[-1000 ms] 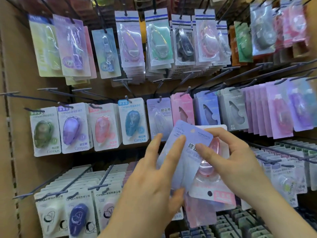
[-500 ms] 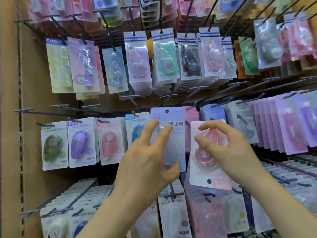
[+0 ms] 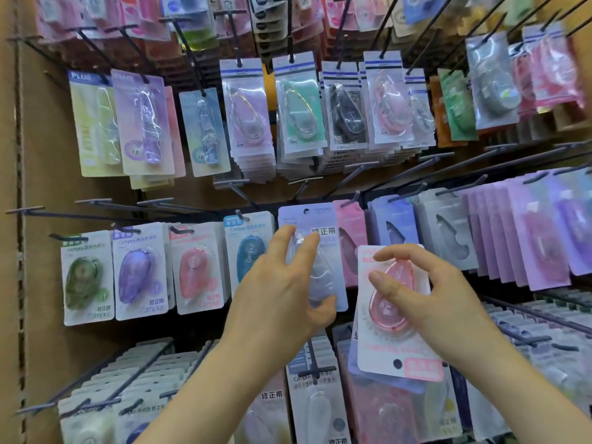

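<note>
Head view: the left hand pinches a lilac correction-tape pack between thumb and curled fingers, just right of the teal pack hanging in the middle row. Farther right of the teal pack and lower, the right hand grips a pink pack, thumb across its blister.

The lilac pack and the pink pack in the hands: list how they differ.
The lilac pack has a lilac card and pale dispenser; the pink pack a white card and pink dispenser. The lilac pack is upright, hang hole on top; the pink pack is upside down, hole at the bottom. The left hand grips the lilac pack, the right hand the pink pack. Both are blister cards.
</note>
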`<state>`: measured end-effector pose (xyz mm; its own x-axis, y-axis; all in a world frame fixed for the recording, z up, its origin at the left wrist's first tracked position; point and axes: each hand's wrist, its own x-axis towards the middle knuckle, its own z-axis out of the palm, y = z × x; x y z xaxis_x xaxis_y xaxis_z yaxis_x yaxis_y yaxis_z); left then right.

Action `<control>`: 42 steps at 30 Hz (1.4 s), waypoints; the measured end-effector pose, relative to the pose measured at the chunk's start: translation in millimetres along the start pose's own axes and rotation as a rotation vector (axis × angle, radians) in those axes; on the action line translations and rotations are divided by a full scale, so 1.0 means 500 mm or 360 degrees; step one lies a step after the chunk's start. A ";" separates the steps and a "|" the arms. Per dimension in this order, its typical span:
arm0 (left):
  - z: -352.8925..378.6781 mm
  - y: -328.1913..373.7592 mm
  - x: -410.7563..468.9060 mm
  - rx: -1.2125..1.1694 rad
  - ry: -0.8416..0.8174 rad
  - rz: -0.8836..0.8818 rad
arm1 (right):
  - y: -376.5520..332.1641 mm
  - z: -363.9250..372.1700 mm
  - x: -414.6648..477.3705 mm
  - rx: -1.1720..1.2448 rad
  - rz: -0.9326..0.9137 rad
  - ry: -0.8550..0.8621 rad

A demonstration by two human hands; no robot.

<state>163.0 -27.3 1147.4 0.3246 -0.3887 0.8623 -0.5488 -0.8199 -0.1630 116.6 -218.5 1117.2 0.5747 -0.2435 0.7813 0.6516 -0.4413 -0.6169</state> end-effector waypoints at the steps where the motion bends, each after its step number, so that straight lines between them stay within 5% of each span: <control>1: 0.000 -0.004 0.000 -0.0018 0.0007 0.0017 | -0.001 0.000 -0.001 0.0022 0.0011 -0.0018; 19: 0.056 -0.019 0.067 0.0759 -0.0260 -0.0008 | -0.011 -0.003 -0.013 0.0228 0.0174 0.0029; 32: 0.123 -0.036 0.122 0.0737 -0.0148 0.0021 | -0.002 0.005 -0.033 0.0435 0.0312 0.0070; 34: 0.114 -0.035 0.107 0.0643 -0.0156 -0.0024 | -0.001 0.002 -0.038 0.0464 0.0308 0.0097; 38: 0.063 -0.001 0.021 -0.0021 0.0285 0.0059 | 0.000 0.001 -0.047 0.0526 0.0284 0.0200; 42: 0.013 0.069 -0.096 -0.0942 -0.0055 -0.0139 | -0.003 0.015 -0.057 0.0709 0.0257 0.0373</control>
<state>133.4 -39.5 1097.4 0.4071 -0.3518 0.8429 -0.8516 -0.4797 0.2111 102.9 -204.3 1095.0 0.5921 -0.4872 0.6419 0.7406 0.0150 -0.6718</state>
